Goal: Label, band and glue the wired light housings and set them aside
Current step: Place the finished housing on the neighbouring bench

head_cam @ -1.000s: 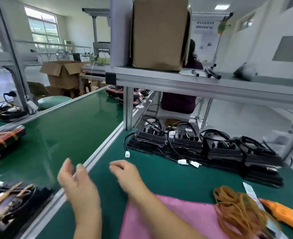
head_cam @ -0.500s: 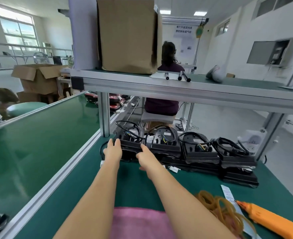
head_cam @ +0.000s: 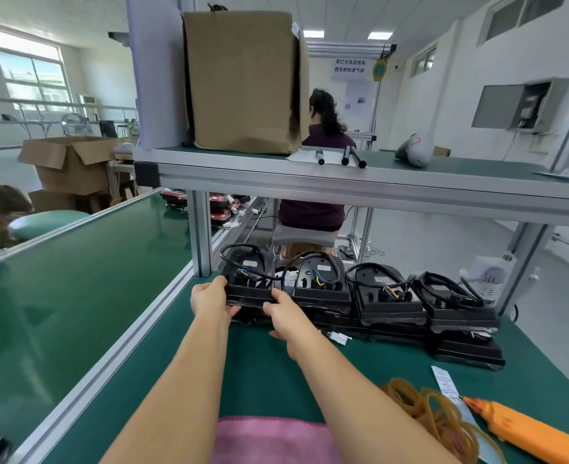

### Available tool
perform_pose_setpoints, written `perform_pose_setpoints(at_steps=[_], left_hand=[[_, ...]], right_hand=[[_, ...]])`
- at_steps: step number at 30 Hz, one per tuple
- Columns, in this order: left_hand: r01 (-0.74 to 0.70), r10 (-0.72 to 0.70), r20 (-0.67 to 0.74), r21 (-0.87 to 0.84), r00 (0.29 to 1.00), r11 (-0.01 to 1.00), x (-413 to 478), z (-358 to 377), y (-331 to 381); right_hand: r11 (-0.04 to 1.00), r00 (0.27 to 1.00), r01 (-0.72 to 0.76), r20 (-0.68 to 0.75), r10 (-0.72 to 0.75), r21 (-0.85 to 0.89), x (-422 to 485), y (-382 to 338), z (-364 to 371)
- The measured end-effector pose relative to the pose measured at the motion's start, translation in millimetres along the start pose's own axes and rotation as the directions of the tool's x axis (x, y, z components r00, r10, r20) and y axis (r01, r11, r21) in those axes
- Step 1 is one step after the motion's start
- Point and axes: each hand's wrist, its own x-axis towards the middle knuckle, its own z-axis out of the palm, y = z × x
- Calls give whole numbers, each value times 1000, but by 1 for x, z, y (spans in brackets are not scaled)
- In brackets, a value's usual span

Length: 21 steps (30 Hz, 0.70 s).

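Note:
Several black wired light housings stand in a stacked row at the back of the green bench. Both my hands reach forward to the leftmost housing [head_cam: 248, 283], which carries a looped black cable. My left hand [head_cam: 209, 296] grips its left end, thumb on top. My right hand [head_cam: 284, 313] holds its front right corner, fingers curled under the edge. The housing is tilted up slightly off the stack. To the right lie more housings [head_cam: 386, 296]. A heap of tan rubber bands [head_cam: 427, 406], a white label strip [head_cam: 445, 383] and an orange glue gun [head_cam: 527, 433] lie at the near right.
An aluminium post [head_cam: 200, 236] carries a shelf [head_cam: 343, 182] with a cardboard box [head_cam: 243, 82] just above the housings. A green conveyor belt [head_cam: 75, 279] runs along the left. A pink cloth [head_cam: 269, 440] lies near me. A person sits beyond the bench [head_cam: 319, 155].
My hands went from hovering near me to the far row of housings. They now grip the leftmost housing and have tipped it up from the stack.

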Motion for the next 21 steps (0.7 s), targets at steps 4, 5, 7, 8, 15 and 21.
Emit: perform_pose_setpoints(at_steps=[4, 5, 7, 8, 15, 21], left_hand=[[-30, 34, 33, -106, 999, 994, -39, -18, 3], [-50, 55, 44, -105, 998, 993, -51, -24, 2], [-88, 98, 80, -115, 992, 989, -78, -39, -3], [-99, 111, 99, -119, 989, 988, -93, -47, -7], [-94, 105, 170, -74, 980, 993, -191, -101, -50], [0, -12, 253, 46, 967, 999, -245, -126, -80]], right_hand=[[979, 996, 90, -24, -87, 182, -25, 1, 0], [971, 994, 104, -50, -95, 214, -33, 1, -1], [961, 992, 110, -87, -91, 253, -54, 5, -6], [958, 992, 109, -91, -88, 266, -66, 7, -9], [986, 995, 72, -85, -60, 150, -159, 46, -36], [986, 995, 6, -99, 10, 169, -222, 93, -57]])
